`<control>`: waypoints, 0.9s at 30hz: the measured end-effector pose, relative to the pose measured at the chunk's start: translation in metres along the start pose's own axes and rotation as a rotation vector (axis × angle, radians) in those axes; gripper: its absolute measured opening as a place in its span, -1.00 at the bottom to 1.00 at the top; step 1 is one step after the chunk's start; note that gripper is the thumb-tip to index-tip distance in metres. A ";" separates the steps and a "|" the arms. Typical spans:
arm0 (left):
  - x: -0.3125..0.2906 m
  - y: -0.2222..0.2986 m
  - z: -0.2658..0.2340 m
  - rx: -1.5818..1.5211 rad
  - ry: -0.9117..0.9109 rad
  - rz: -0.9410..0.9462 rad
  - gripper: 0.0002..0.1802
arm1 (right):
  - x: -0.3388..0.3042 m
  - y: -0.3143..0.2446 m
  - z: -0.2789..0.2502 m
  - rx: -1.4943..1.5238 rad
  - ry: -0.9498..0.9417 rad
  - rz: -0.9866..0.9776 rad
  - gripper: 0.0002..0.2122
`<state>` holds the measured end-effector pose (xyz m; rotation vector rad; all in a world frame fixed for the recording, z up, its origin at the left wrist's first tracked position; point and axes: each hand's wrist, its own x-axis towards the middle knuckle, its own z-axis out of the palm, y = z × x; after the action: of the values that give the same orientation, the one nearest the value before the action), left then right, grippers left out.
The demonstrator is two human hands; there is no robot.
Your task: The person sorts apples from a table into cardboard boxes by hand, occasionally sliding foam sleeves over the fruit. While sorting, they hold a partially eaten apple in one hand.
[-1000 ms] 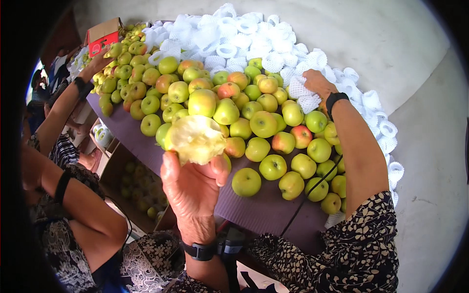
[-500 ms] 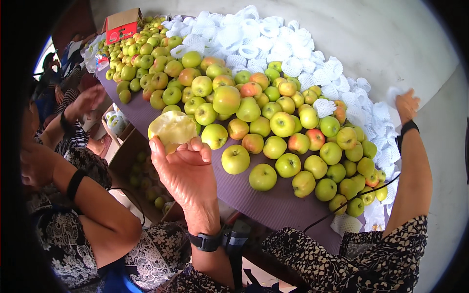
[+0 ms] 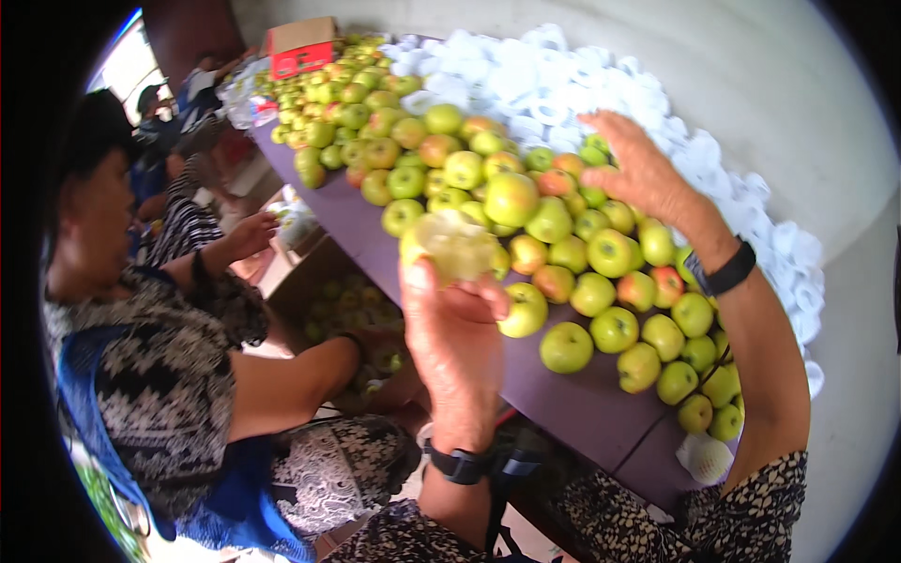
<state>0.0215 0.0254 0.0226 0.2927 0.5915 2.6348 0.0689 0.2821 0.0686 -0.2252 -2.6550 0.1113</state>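
A bitten apple (image 3: pixel 458 246), its pale flesh showing, is held up in my left hand (image 3: pixel 457 342) between thumb and fingers. Behind it spreads a large heap of green and reddish apples (image 3: pixel 512 200) on a purple ridged mat (image 3: pixel 549 408). My right hand (image 3: pixel 648 178) hovers over the far right side of the heap, beside a bank of white foam net sleeves (image 3: pixel 535 84). Its thumb and fingers are apart, and nothing shows in them.
At my left sits a co-worker (image 3: pixel 155 385), one arm reaching toward a cardboard box (image 3: pixel 298 272) of apples below the table. A red carton (image 3: pixel 302 61) stands at the far end. A black cable (image 3: pixel 648 427) crosses the near right. A pale wall (image 3: pixel 779 122) rises behind.
My right hand has come from the far right, where something white blurred at its fingers, leftward over the apples. The view has shifted, and the co-worker's arm now reaches toward the box.
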 end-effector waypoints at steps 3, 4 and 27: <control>0.000 -0.002 -0.003 -0.018 -0.042 -0.003 -0.51 | 0.010 -0.056 0.025 0.085 -0.188 0.004 -0.29; 0.001 -0.001 -0.004 -0.026 -0.050 -0.002 -0.52 | 0.009 -0.060 0.037 0.093 -0.196 -0.030 -0.26; 0.000 0.043 -0.027 -0.015 0.012 -0.041 -0.59 | -0.015 -0.099 0.104 -0.011 0.189 -0.248 -0.61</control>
<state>-0.0018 -0.0190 0.0180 0.2570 0.5753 2.6020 0.0200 0.1781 -0.0183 0.0872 -2.4723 -0.0053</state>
